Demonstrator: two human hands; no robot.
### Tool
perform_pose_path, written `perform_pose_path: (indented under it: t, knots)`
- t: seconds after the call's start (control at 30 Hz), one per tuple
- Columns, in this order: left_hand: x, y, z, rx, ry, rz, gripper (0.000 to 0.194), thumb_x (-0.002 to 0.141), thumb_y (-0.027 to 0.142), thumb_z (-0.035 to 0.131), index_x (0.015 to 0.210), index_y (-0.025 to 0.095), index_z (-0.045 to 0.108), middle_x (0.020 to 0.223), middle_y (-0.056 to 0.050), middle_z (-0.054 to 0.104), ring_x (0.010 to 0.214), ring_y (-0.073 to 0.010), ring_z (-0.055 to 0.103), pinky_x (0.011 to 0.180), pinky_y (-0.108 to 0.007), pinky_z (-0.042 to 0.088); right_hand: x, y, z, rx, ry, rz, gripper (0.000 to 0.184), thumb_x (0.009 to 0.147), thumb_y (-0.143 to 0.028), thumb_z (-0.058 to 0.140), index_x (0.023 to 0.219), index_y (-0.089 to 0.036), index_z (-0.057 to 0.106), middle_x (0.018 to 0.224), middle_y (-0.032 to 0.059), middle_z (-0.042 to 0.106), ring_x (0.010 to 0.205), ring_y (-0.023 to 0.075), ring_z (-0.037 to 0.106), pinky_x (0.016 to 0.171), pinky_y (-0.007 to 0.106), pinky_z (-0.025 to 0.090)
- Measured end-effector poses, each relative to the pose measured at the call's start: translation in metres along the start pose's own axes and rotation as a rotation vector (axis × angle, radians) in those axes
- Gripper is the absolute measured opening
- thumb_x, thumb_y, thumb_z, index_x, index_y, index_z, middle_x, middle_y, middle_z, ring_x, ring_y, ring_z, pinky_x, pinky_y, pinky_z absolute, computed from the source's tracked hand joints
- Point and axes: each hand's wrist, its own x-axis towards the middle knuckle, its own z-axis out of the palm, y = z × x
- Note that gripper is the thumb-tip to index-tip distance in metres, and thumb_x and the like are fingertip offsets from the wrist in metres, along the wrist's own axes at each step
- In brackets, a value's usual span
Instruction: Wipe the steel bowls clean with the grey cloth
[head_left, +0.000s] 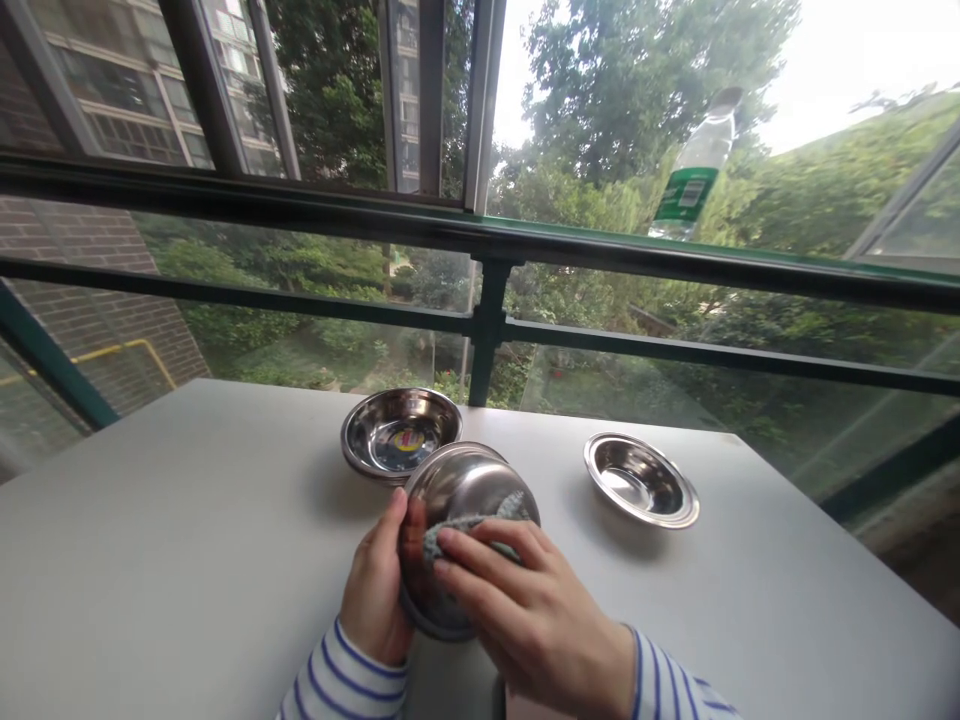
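My left hand (377, 585) grips the rim of a shiny steel bowl (469, 482) from its left side. The bowl is tilted up off the table, its rounded underside facing me. Against that underside my right hand (525, 610) presses a grey-green cloth (452, 530), fingers closed over it. Part of the cloth sticks out above the fingers. The left fingers behind the bowl are hidden.
Behind the held bowl stands a steel bowl stack (360, 462) with a yellow and red sticker inside. Another steel bowl (641, 480) sits to the right on the white table (187, 540). A green-labelled bottle (686, 190) stands on the railing (585, 245) by the window.
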Motion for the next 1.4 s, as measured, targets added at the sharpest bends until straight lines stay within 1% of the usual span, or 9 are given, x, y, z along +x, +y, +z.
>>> perform_pose_path:
  t: [0.1, 0.27, 0.5, 0.73, 0.87, 0.97, 1.07, 1.2, 1.4]
  knots:
    - [-0.003, -0.002, 0.002, 0.031, -0.089, 0.016, 0.015, 0.075, 0.023, 0.063, 0.079, 0.009, 0.066, 0.070, -0.006, 0.070, 0.056, -0.0137, 0.064, 0.054, -0.021, 0.053, 0.001, 0.006, -0.005, -0.008, 0.009, 0.023, 0.036, 0.087, -0.019, 0.044, 0.122, -0.017, 0.048, 0.127, 0.0057, 0.052, 0.107, 0.0215, 0.045, 0.084, 0.037, 0.045]
    - [-0.012, -0.007, 0.007, 0.060, -0.124, 0.044, 0.013, 0.071, 0.023, 0.066, 0.077, 0.011, 0.067, 0.067, -0.005, 0.070, 0.059, -0.0166, 0.066, 0.056, -0.024, 0.053, -0.001, 0.030, -0.013, 0.029, 0.136, 0.280, 0.036, 0.088, -0.015, 0.038, 0.123, -0.016, 0.045, 0.124, 0.0094, 0.053, 0.109, 0.0217, 0.044, 0.089, 0.040, 0.043]
    - [-0.014, -0.007, 0.002, 0.081, -0.196, 0.030, 0.018, 0.069, 0.028, 0.069, 0.065, 0.010, 0.065, 0.057, -0.002, 0.065, 0.050, -0.0122, 0.060, 0.048, -0.019, 0.048, 0.008, 0.004, -0.018, 0.049, -0.016, -0.022, 0.031, 0.085, -0.020, 0.043, 0.115, -0.016, 0.052, 0.120, 0.0060, 0.057, 0.111, 0.0227, 0.046, 0.089, 0.038, 0.040]
    - [-0.016, -0.007, 0.009, 0.057, -0.161, 0.052, 0.019, 0.072, 0.026, 0.066, 0.080, 0.009, 0.068, 0.072, -0.007, 0.070, 0.067, -0.0179, 0.065, 0.061, -0.024, 0.052, 0.004, 0.026, -0.016, 0.064, 0.139, 0.226, 0.034, 0.088, -0.015, 0.037, 0.121, -0.016, 0.047, 0.122, 0.0103, 0.054, 0.117, 0.0202, 0.044, 0.093, 0.039, 0.041]
    - [-0.010, -0.007, 0.003, -0.002, -0.169, -0.022, 0.016, 0.071, 0.025, 0.066, 0.077, 0.010, 0.067, 0.065, -0.004, 0.067, 0.060, -0.0144, 0.063, 0.056, -0.022, 0.051, 0.010, 0.011, -0.015, 0.075, 0.038, 0.043, 0.032, 0.086, -0.017, 0.041, 0.118, -0.016, 0.050, 0.123, 0.0069, 0.055, 0.120, 0.0194, 0.041, 0.102, 0.040, 0.034]
    - [-0.007, -0.001, 0.004, -0.053, -0.064, -0.099, 0.015, 0.076, 0.023, 0.061, 0.067, 0.011, 0.063, 0.057, -0.002, 0.064, 0.050, -0.0108, 0.060, 0.047, -0.018, 0.049, 0.013, -0.004, -0.012, 0.068, -0.065, -0.089, 0.030, 0.087, -0.018, 0.040, 0.114, -0.015, 0.053, 0.122, 0.0032, 0.057, 0.121, 0.0173, 0.041, 0.105, 0.036, 0.031]
    - [-0.004, 0.005, 0.010, -0.141, 0.038, -0.098, 0.016, 0.083, 0.019, 0.052, 0.078, 0.010, 0.065, 0.062, -0.003, 0.068, 0.053, -0.0109, 0.063, 0.053, -0.018, 0.052, 0.009, -0.006, -0.008, 0.044, -0.088, -0.153, 0.030, 0.088, -0.016, 0.039, 0.113, -0.014, 0.054, 0.121, 0.0014, 0.057, 0.121, 0.0163, 0.041, 0.106, 0.034, 0.031]
    - [-0.002, 0.005, 0.013, -0.195, -0.005, -0.092, 0.023, 0.085, 0.021, 0.047, 0.091, 0.008, 0.065, 0.065, -0.005, 0.070, 0.059, -0.0143, 0.066, 0.064, -0.024, 0.054, 0.002, 0.002, -0.004, 0.019, -0.049, -0.154, 0.029, 0.088, -0.016, 0.040, 0.113, -0.014, 0.055, 0.123, 0.0024, 0.056, 0.121, 0.0171, 0.042, 0.104, 0.035, 0.034]
    - [-0.002, -0.004, 0.008, -0.186, -0.029, -0.234, 0.022, 0.083, 0.025, 0.051, 0.087, 0.009, 0.065, 0.065, -0.006, 0.070, 0.059, -0.0148, 0.066, 0.063, -0.025, 0.054, 0.004, -0.002, -0.001, -0.021, -0.053, -0.054, 0.032, 0.088, -0.017, 0.041, 0.117, -0.012, 0.052, 0.127, 0.0057, 0.052, 0.124, 0.0210, 0.038, 0.103, 0.038, 0.037]
